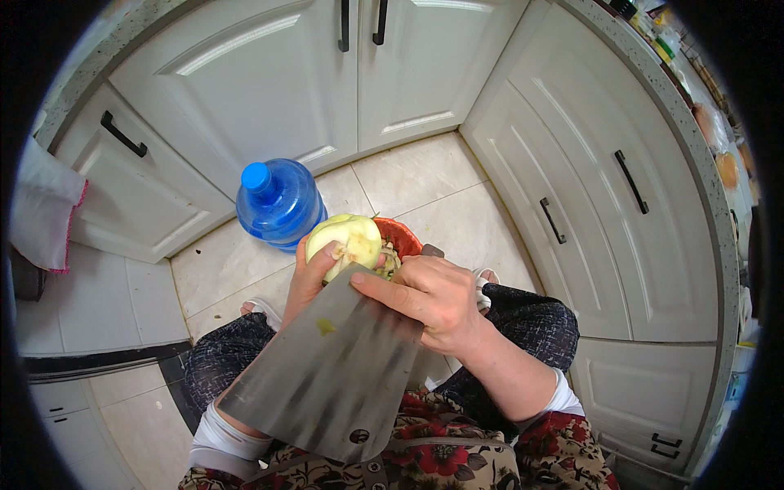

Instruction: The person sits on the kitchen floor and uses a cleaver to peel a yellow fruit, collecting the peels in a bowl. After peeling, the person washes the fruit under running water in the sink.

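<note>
My left hand (311,269) holds a pale yellow-green, cut fruit or vegetable (346,237), its thumb pressed against a browned hollow in the flesh. Which kind it is, I cannot tell. My right hand (438,299) grips a wide steel cleaver (324,373). A finger lies along the blade close to its far corner, which is right by the produce. The blade slants back toward my lap and hides part of my left forearm; a wet yellowish scrap clings to it. Beneath my hands stands a red container (401,236) with chopped scraps (389,260) inside, partly covered by them.
A large blue water jug (282,202) with a blue cap stands on the tiled floor (429,171), left of the container. White cabinets (245,79) enclose the corner. Assorted items line the countertop (692,122) at right. A white cloth (46,202) hangs at left.
</note>
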`<state>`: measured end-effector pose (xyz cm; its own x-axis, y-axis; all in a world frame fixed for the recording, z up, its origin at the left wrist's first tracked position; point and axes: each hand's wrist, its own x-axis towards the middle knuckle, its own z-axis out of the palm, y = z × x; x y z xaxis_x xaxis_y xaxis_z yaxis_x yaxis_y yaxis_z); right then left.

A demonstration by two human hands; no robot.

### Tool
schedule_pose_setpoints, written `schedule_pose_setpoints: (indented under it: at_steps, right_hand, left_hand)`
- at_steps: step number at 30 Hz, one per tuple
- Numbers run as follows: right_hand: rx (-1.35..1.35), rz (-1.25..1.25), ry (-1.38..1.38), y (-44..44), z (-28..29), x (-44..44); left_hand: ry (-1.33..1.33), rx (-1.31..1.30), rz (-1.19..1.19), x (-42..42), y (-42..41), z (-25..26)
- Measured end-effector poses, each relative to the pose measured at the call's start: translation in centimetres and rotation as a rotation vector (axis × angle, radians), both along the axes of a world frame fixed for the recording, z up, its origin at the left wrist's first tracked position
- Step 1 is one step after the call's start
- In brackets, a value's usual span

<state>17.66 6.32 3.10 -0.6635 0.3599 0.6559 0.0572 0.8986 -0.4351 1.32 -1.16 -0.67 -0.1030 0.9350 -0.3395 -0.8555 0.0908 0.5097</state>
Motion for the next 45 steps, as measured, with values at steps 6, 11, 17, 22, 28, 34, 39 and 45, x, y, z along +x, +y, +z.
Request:
schedule_pose_setpoints:
  at_steps: [6,11,17,22,28,34,39,45]
  right_hand:
    - [-0.054,0.052,-0.003,0.4,0.0,0.0]
    - [-0.047,0.025,0.01,0.2,-0.3,-0.1]
    - [-0.042,-0.007,0.017,-0.1,-0.5,-0.3]
    - [0.007,-0.033,0.009,-0.1,-0.8,-0.2]
    - [0.006,-0.061,0.098,-0.3,-1.5,-0.8]
    - [-0.021,-0.09,0.085,-0.4,-1.1,-0.9]
    - [-0.052,-0.068,0.119,-0.2,-1.5,-1.0]
    - [-0.393,0.022,0.137,-0.1,-1.5,-0.9]
  left_hand:
    - [0.246,-0.005,0.064,0.2,0.1,-0.5]
    - [0.248,-0.024,0.065,0.2,0.2,-0.8]
    - [0.355,-0.045,0.23,-0.2,0.8,-4.1]
    - [0.375,-0.029,0.275,0.1,1.1,-4.5]
    - [0.4,0.031,0.435,0.7,1.3,-4.5]
    - [0.517,0.134,0.535,2.0,1.5,-3.3]
    - [0.47,0.039,0.552,2.6,1.8,-2.5]
    - [0.542,-0.002,0.375,1.8,0.9,-0.1]
